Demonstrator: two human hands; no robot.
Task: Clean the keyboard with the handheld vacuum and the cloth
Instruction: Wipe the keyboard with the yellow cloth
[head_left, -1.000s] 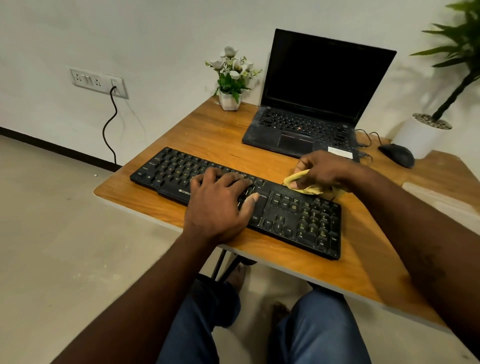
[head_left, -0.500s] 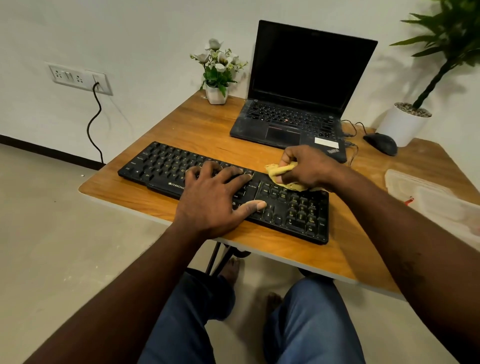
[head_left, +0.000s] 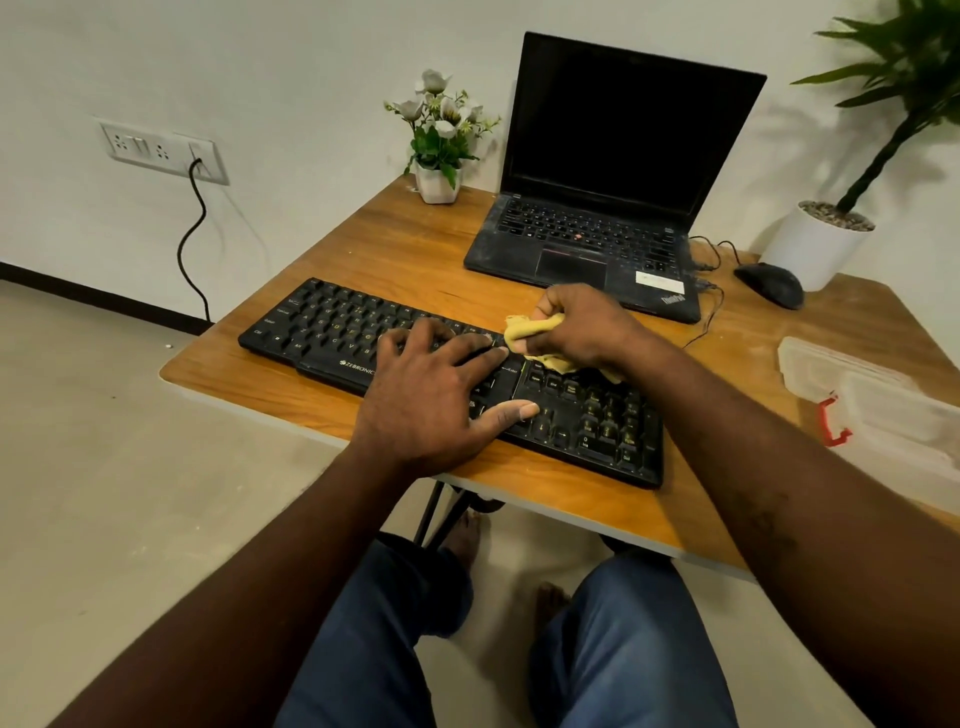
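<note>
Head view: keyboard (head_left: 322, 325) on wooden table (head_left: 415, 249), white wall (head_left: 260, 52).

Wooden desk (head_left: 405, 249) against white wall. Open laptop (head_left: 587, 244) at back of desk, screen dark, white sticker on palm rest. Small white pot of white flowers (head_left: 438, 183) at back left corner, just left of laptop. Black mouse (head_left: 770, 285) right of laptop; thin black wires by laptop's right side. White planter (head_left: 813, 249) with green plant just behind mouse. Clear plastic box (head_left: 883, 400) with red clip at right edge. Wall socket (head_left: 156, 150) at left, black cord (head_left: 193, 244) plugged in, hanging toward floor.
</note>
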